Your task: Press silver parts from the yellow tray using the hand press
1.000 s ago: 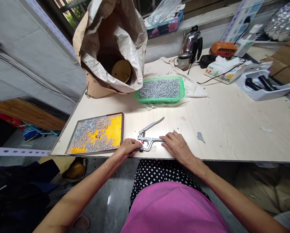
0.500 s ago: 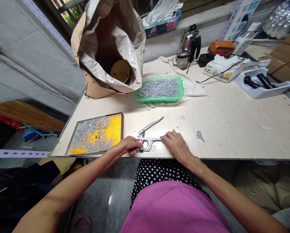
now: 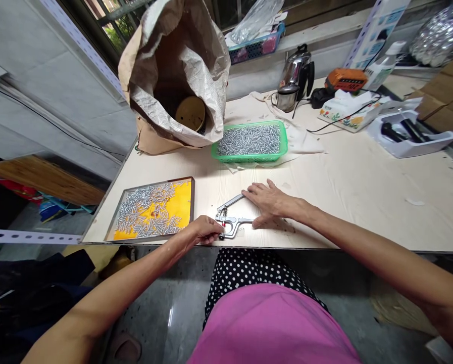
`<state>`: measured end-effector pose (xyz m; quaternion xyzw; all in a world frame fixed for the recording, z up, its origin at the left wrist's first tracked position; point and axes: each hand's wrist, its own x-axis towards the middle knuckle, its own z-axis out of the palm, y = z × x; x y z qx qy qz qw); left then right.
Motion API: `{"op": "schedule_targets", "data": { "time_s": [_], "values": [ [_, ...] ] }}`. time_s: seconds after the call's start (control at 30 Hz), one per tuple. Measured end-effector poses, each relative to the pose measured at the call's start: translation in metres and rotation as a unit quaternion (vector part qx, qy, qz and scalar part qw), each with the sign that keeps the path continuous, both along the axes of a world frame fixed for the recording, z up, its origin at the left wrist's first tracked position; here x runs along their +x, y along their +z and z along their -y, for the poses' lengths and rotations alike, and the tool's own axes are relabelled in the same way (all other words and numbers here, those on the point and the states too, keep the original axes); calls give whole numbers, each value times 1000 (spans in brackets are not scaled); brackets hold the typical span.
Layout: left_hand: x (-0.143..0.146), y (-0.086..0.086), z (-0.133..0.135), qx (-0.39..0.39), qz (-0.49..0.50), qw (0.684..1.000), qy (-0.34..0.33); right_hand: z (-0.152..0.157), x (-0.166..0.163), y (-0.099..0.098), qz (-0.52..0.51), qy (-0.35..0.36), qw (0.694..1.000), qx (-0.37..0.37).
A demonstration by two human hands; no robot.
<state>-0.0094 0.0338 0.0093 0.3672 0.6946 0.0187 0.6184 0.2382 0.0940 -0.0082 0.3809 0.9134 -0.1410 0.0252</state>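
Silver spring-loaded pliers (image 3: 240, 221) lie on the table near its front edge, their two handles spread apart and pointing right. My left hand (image 3: 208, 229) is at the jaw end, thumb and fingers pinched together beside a small red part. Whatever is between those fingertips is hidden. Over the handle ends, my right hand (image 3: 267, 201) is spread wide, its fingers at the upper handle's tip and its thumb by the lower one. Left of the pliers, a shallow tray (image 3: 192, 199) with a yellow bottom holds many small silver metal pins (image 3: 141, 207).
A green basket (image 3: 253, 157) full of similar metal pieces stands behind the pliers. A large open sack (image 3: 214, 86) with a round tin inside is at the back left. Farther right are a metal kettle (image 3: 297, 65), a tissue pack (image 3: 342, 112) and a white tray (image 3: 411, 144).
My right hand has moved up and opened from the lower handle to span both handle ends. My left hand stays pinched at the jaw. The view has shifted slightly.
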Motion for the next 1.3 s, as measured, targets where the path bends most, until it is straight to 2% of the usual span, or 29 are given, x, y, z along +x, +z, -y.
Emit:
{"op": "schedule_targets", "data": {
  "time_s": [0.3, 0.37, 0.43, 0.5, 0.57, 0.63, 0.7, 0.8, 0.9, 1.03, 1.13, 1.3],
  "values": [
    [0, -1, 0, -10, 3, 1000, 15, 14, -5, 5, 5, -13, 999, 42],
    [-2, 1, 2, -8, -10, 1000, -3, 18, -4, 6, 1, -12, 999, 43],
    [-3, 4, 7, 56, -65, 995, -53, 23, -3, 7, -6, -8, 999, 44],
    [0, 8, 12, 198, -161, 959, -119, 28, -3, 10, -11, -3, 999, 48],
    [7, 11, 16, 359, -230, 883, -196, 32, -3, 13, -12, -4, 999, 51],
    [18, 10, 16, 460, -237, 807, -285, 36, -3, 16, -14, -8, 998, 55],
    [31, 4, 11, 503, -217, 753, -365, 39, -3, 18, -16, -13, 998, 57],
    [46, -6, -3, 507, -199, 718, -433, 43, -2, 17, -18, -27, 998, 53],
    [50, -10, -15, 493, -198, 708, -465, 47, 0, 12, -8, -64, 996, 61],
    [54, -5, -22, 481, -220, 693, -489, 47, -3, 6, 14, -104, 990, 91],
    [59, -4, -25, 474, -230, 707, -472, 41, -3, 6, 1, -92, 991, 96],
    [65, -8, -32, 469, -229, 730, -441, 24, -2, 12, -7, -65, 997, 51]
  ]
}}
